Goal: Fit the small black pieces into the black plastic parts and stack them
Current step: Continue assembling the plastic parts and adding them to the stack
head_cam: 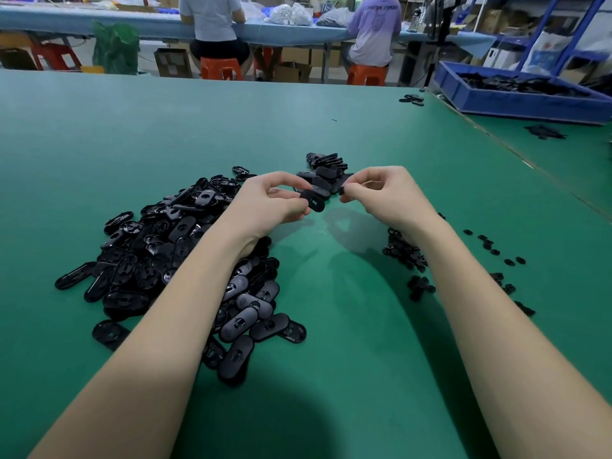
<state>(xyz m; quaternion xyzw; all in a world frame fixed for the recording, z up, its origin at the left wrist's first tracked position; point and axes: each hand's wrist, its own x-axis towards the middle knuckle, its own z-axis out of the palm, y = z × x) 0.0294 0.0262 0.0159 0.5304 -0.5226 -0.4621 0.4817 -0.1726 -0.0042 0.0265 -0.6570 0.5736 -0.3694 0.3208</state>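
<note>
Centrally, left hand (271, 202) pinches oval black plastic part (313, 200) above green table (331, 326); right hand (384, 193) pinches small black piece (341, 190) just beside it. Stacked parts (326, 170) behind hands. Heap of parts (185, 260) at left, loose small pieces (407, 253) at right.

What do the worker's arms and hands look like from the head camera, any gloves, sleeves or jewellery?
Both forearms are bare right down to the bottom edge of the picture, with no sleeve showing. The left hand and the right hand wear no gloves. No watch, bracelet or ring shows on either wrist or on the fingers that can be seen. There are no tapes, markings or cables on the arms.
</note>
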